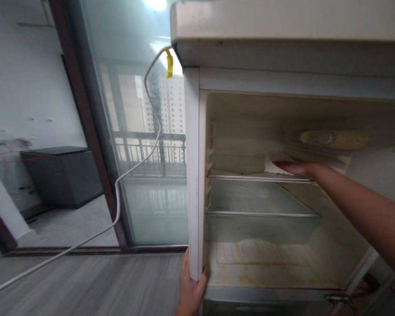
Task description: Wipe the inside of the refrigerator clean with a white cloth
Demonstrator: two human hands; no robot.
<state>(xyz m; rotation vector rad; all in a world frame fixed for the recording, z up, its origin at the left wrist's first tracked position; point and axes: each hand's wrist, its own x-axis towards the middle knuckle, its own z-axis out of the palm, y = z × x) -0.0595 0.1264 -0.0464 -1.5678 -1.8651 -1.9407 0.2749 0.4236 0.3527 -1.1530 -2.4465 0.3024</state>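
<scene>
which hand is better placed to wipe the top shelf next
Probably the right hand: it has a white cloth or paper at the top shelf, while the left hand grips the fridge edge.

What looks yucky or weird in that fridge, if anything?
The floor inside the refrigerator, below the lower glass shelf, has yellow-brown stains. They look odd because the surface around them is paler; maybe something spilled and dried, but I can't tell.

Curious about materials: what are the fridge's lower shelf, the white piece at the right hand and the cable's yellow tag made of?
Lower shelf: probably smooth glass, greenish and see-through-looking. White piece: matte, thin, perhaps cloth or paper; blur hides texture. Yellow tag: likely smooth plastic or tape, thin and bright.
</scene>
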